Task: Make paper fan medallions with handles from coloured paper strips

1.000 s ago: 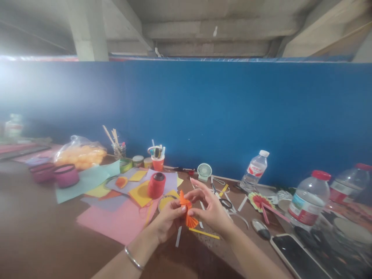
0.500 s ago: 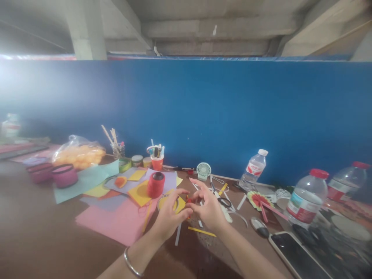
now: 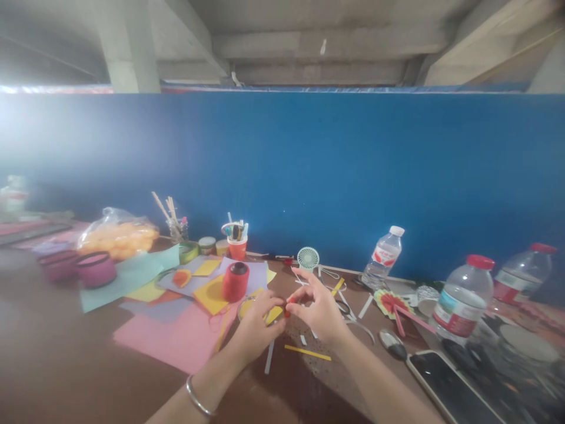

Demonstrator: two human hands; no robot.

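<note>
A small red-orange piece (image 3: 289, 304), too small to name, sits between my fingertips over the middle of the table. My right hand (image 3: 321, 313) pinches it between thumb and forefinger, its other fingers raised. From the other side my left hand (image 3: 259, 327) closes its fingertips on it, the thumb partly hidden. Just left of the hands stands a red thread spool (image 3: 235, 282) with a black top. Yellow paper (image 3: 276, 314) shows behind my left fingers. Below the hands lie a yellow strip (image 3: 308, 353) and a white strip (image 3: 269, 356).
Coloured paper sheets (image 3: 172, 338) spread to the left. Scissors (image 3: 342, 307) and paper strips lie behind my right hand, near a small fan (image 3: 308, 258). Water bottles (image 3: 465, 297), a paper fan (image 3: 394, 304), a spoon (image 3: 392, 343) and a phone (image 3: 450, 383) are on the right.
My two hands have come closer together, and the left fingers have curled down towards the small red piece. The view has shifted slightly.
</note>
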